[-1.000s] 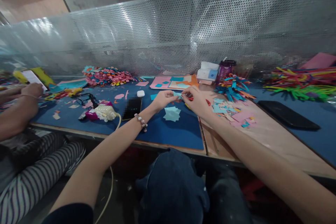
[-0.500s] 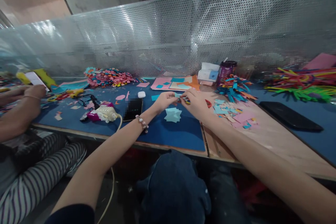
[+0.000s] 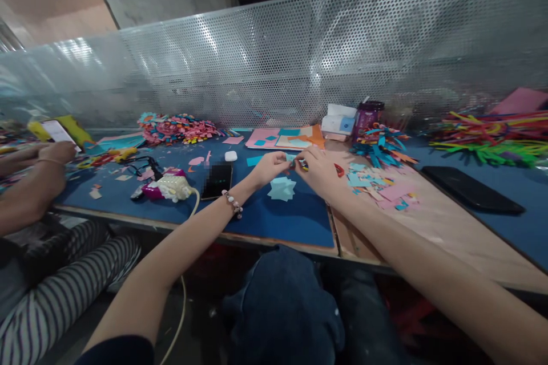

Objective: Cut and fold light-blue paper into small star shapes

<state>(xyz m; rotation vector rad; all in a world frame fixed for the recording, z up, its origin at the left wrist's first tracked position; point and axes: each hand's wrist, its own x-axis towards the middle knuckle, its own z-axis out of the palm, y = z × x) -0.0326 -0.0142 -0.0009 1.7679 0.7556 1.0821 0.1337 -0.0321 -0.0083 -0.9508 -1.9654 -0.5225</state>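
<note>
My left hand (image 3: 272,166) is closed in a pinch on a small light blue paper piece (image 3: 290,158), held above the blue table mat. At the piece's other side, my right hand (image 3: 314,166) has its fingertips bent and pressed onto it. Just below the hands lies a little stack of light blue star-shaped paper cut-outs (image 3: 281,189). A red loop (image 3: 339,170), like a scissors handle, shows beyond my right hand; the rest of it is hidden. Something small and yellow peeks out under my right fingers, too covered to name.
Coloured paper sheets (image 3: 282,138) lie behind the hands. A phone (image 3: 217,180), a white earbud case (image 3: 231,156) and a glue gun (image 3: 169,186) sit left. Paper scraps (image 3: 377,182), a dark phone (image 3: 471,188) and bundled strips (image 3: 483,137) lie right. A co-worker's hand (image 3: 57,154) is far left.
The view has tilted up slightly. My hands stay together on the light blue piece, with only small finger shifts; the piece shows a little less between them.
</note>
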